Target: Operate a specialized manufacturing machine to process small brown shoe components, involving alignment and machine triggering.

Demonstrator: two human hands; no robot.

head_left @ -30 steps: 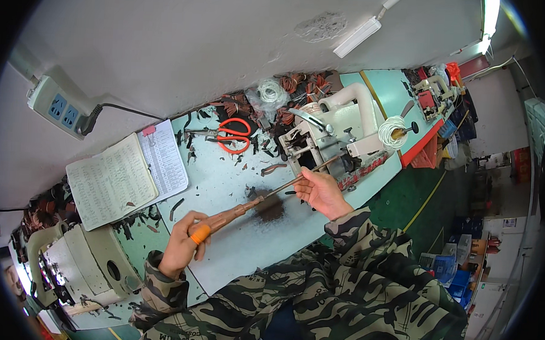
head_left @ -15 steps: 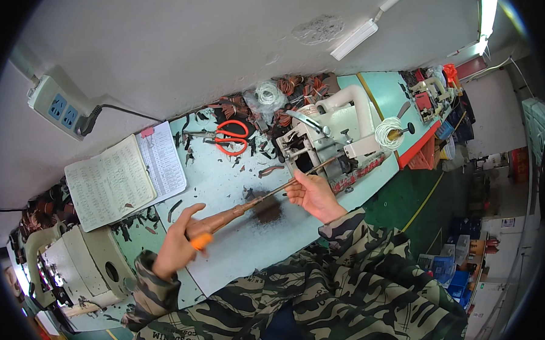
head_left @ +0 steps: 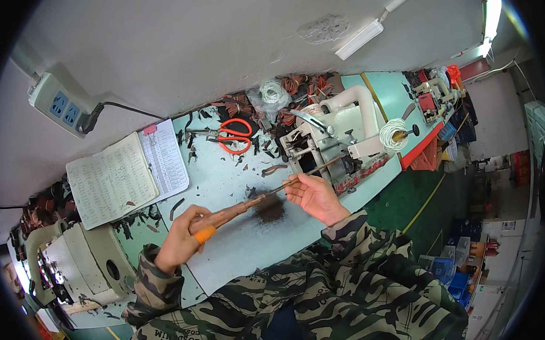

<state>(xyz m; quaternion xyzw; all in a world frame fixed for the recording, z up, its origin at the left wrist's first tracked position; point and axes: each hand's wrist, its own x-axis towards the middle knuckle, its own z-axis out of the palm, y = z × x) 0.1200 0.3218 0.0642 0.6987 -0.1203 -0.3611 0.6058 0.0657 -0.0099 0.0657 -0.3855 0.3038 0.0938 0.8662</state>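
Grip of the left hand (head_left: pixel 181 240), left of centre in the frame: closed round the thick end of a long brown piece (head_left: pixel 229 215), an orange band (head_left: pixel 204 234) at the fingers. Grip of the right hand (head_left: pixel 316 202), near centre: thumb and fingertips pinching its thin part, palm turned partly up. Piece lies slantwise across mid-frame, thick at lower left, thin toward upper right, where its tip reaches a pale machine (head_left: pixel 367 107); exact contact there too small to tell. Below the piece, a dark powdery patch (head_left: pixel 269 211) on the pale surface (head_left: pixel 238 256). White coil (head_left: pixel 390 139) at the machine's right side. Upper centre: red-handled cutters (head_left: pixel 223 135) among dark scraps; bundled reddish-brown cords (head_left: pixel 290 83) along the wall behind. Left of frame: open notebook (head_left: pixel 111 184) overlapping a printed sheet (head_left: pixel 168 168); socket strip (head_left: pixel 59 105) above. Lower left: second pale machine (head_left: pixel 86 262).
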